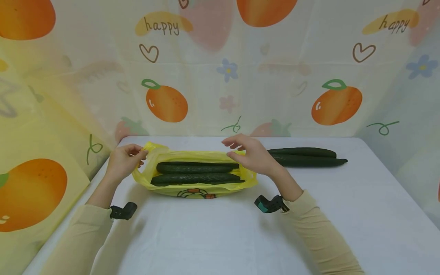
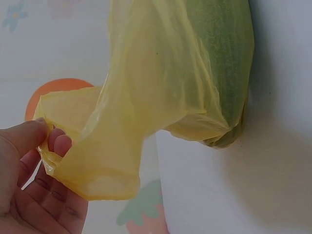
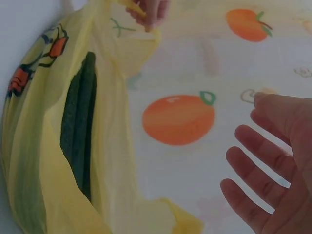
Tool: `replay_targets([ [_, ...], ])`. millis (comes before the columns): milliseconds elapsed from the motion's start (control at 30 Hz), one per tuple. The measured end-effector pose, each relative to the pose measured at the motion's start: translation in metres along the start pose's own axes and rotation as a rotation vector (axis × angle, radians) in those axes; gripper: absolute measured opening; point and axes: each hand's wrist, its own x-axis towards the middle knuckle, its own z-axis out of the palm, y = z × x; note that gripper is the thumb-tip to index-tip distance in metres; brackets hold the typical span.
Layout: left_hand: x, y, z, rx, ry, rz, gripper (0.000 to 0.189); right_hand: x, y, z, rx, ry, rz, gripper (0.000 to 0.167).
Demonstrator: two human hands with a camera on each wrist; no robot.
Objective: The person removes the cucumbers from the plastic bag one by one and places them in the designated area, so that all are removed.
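A yellow plastic bag [image 1: 192, 193] lies on the table with its mouth facing up, and several dark green cucumbers [image 1: 196, 178] lie side by side inside. My left hand [image 1: 124, 162] pinches the bag's left handle between thumb and fingers, lifting it up in the left wrist view, where the bag film [image 2: 141, 97] stretches from the hand to the cucumber end. Over the bag's right end hovers my right hand [image 1: 254, 154], fingers spread and holding nothing. In the right wrist view its fingers [image 3: 256, 168] are apart from the bag.
Two more cucumbers [image 1: 306, 156] lie at the back right of the white table [image 1: 206, 236], beyond my right hand. A printed cloth [image 1: 206, 76] with oranges and hearts hangs behind the table's far edge and along its sides.
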Motion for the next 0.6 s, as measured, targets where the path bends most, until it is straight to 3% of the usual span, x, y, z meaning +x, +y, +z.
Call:
replay_targets([
  [267, 0.001, -0.004, 0.001, -0.008, 0.005, 0.016, 0.026, 0.012, -0.007, 0.024, -0.01, -0.043, 0.053, 0.031],
  [600, 0.0, -0.005, 0.002, -0.024, 0.01, 0.023, 0.024, 0.019, -0.006, 0.057, -0.029, -0.14, 0.045, 0.031],
])
